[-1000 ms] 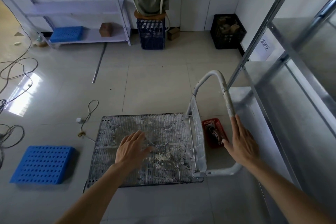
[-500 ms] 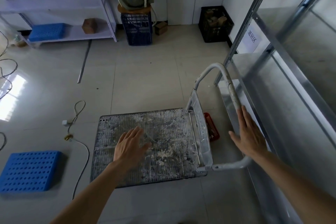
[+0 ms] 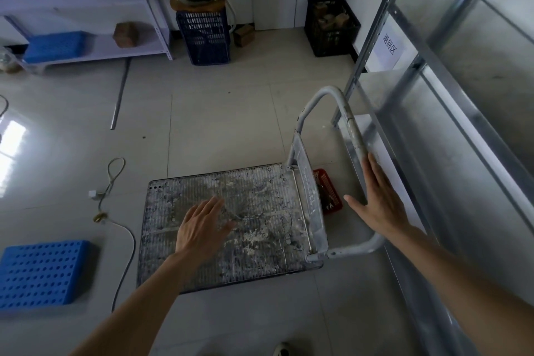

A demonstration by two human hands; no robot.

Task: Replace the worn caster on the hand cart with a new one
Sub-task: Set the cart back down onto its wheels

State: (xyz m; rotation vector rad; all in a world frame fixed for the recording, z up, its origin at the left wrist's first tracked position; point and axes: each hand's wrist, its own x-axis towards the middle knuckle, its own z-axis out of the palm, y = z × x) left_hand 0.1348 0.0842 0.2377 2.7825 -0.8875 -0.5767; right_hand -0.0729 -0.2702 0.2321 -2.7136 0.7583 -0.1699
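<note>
One grimy, paint-flecked hand cart (image 3: 231, 220).

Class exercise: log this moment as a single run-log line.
left hand open over hand cart deck | right hand open at handle | casters unseen | red tray behind

Over the past second, the right hand (image 3: 381, 205) is brought from the lower stretch of the hand cart's handle (image 3: 351, 127) up along its top bar, fingers straight and flat against the tube. The left hand (image 3: 202, 225) is kept spread above the platform (image 3: 260, 188), shifted slightly. The red tray (image 3: 332, 199) behind the handle frame, earlier seen in full, is now partly hidden by the frame.
</note>
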